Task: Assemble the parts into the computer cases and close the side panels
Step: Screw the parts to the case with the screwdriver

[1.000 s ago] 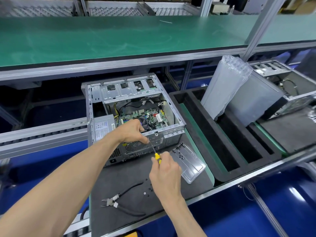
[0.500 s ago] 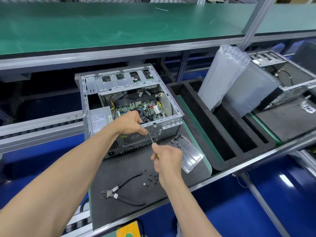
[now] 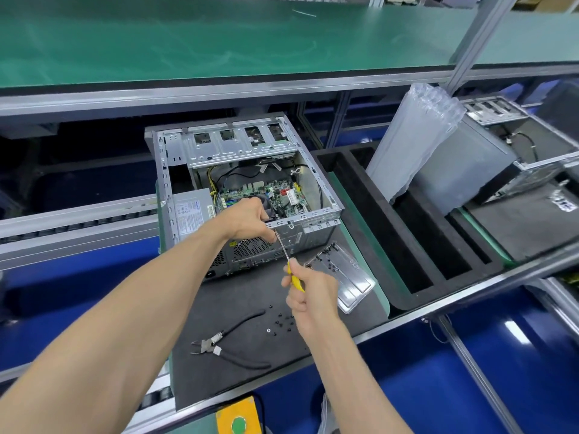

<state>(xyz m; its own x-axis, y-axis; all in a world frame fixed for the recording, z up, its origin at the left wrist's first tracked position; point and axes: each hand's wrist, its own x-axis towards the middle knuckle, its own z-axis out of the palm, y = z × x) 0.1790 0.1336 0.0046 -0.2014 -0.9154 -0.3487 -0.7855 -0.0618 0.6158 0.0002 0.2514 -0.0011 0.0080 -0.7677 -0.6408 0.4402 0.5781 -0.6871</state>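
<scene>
An open grey computer case (image 3: 238,145) lies on its side on a dark mat (image 3: 238,296), its green motherboard (image 3: 282,195) and power supply (image 3: 191,211) showing. My left hand (image 3: 250,220) rests on the case's near rim, fingers curled and pinching at the screwdriver's tip. My right hand (image 3: 308,289) grips the yellow-handled screwdriver (image 3: 293,272), whose shaft slants up to the rim. A second open case (image 3: 513,142) lies at the far right.
Cutting pliers (image 3: 232,343) and several small black screws (image 3: 282,322) lie on the mat. A clear plastic tray (image 3: 351,277) sits right of my hand. Black foam trays (image 3: 391,220) hold air-cushion packaging (image 3: 416,136). A green shelf (image 3: 219,39) spans above.
The camera view shifted slightly. Both hands stay at the case rim; my right hand has turned on the screwdriver, so the yellow handle shows again.
</scene>
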